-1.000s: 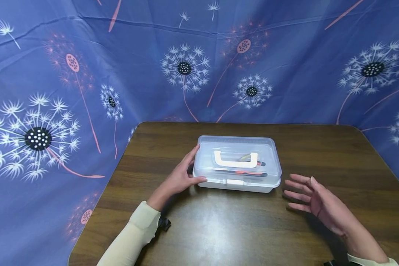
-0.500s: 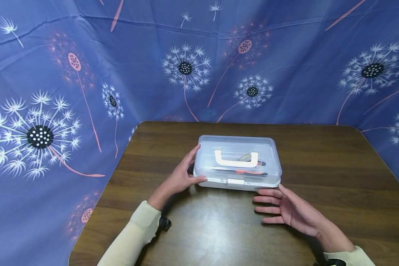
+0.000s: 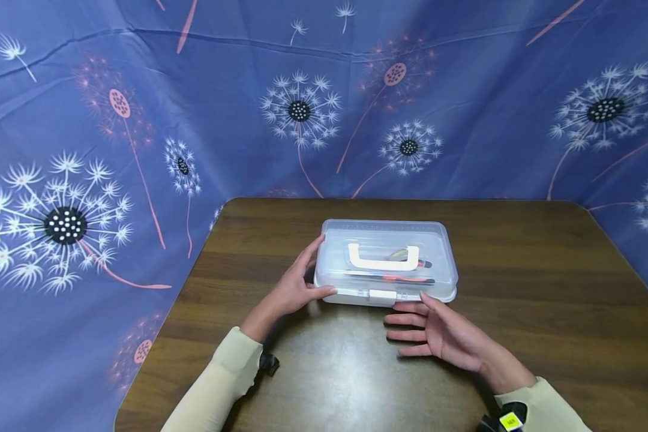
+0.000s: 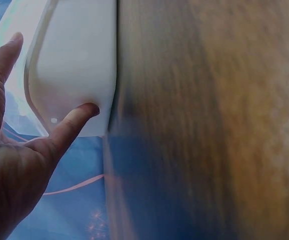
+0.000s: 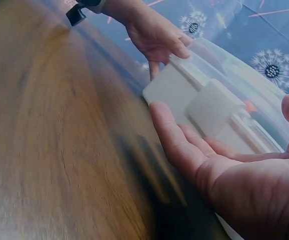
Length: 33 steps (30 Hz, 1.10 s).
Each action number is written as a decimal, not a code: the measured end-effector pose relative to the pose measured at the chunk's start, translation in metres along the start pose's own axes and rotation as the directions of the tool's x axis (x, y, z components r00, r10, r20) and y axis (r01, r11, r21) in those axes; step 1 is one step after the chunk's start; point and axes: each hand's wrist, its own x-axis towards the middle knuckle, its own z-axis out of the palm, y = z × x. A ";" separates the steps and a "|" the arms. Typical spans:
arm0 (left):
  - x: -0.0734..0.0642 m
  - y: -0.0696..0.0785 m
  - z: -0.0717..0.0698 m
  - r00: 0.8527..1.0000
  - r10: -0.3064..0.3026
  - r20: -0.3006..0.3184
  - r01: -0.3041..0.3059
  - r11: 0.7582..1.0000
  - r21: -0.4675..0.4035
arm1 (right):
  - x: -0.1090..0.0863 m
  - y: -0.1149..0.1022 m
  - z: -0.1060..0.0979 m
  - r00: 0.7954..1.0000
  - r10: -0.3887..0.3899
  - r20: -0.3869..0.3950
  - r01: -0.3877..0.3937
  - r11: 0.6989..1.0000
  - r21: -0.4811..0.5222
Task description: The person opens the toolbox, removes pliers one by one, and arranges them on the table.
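Observation:
A clear-lidded plastic storage box (image 3: 437,258) lies on the table with its lid down. A white handle (image 3: 383,264) lies on the lid, and a white latch (image 3: 382,297) sits at the front middle. My left hand (image 3: 290,292) grips the box's left end, thumb at the front corner, fingers along the side; the left wrist view shows a fingertip on the white base (image 4: 77,55). My right hand (image 3: 450,339) is at the front, right of the latch, thumb tip at the lid's rim. Its other fingers extend loosely below the latch (image 5: 215,107), holding nothing.
Through the lid show orange-and-black slim items (image 3: 410,279) and a yellowish curved thing (image 3: 398,255). The brown wooden table (image 3: 529,270) has a blue dandelion-print cloth (image 3: 475,120) hanging behind it and at its left.
My right hand has moved left from beside the box's right end to its front, near the latch. My left hand and the box have stayed in place.

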 end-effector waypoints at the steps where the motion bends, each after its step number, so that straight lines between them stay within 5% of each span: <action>1: 0.000 0.000 0.000 1.000 -0.005 -0.002 0.005 1.000 0.005 | 0.002 0.000 0.001 1.000 0.000 -0.008 0.000 1.000 -0.002; 19: -0.002 -0.001 0.003 1.000 0.004 -0.016 -0.004 1.000 -0.014 | 0.040 0.011 0.015 0.981 0.066 -0.185 -0.071 0.997 -0.021; 33: -0.001 -0.001 0.002 1.000 0.006 -0.014 -0.007 1.000 -0.011 | 0.045 0.022 0.018 0.935 0.039 -0.351 -0.048 0.999 -0.015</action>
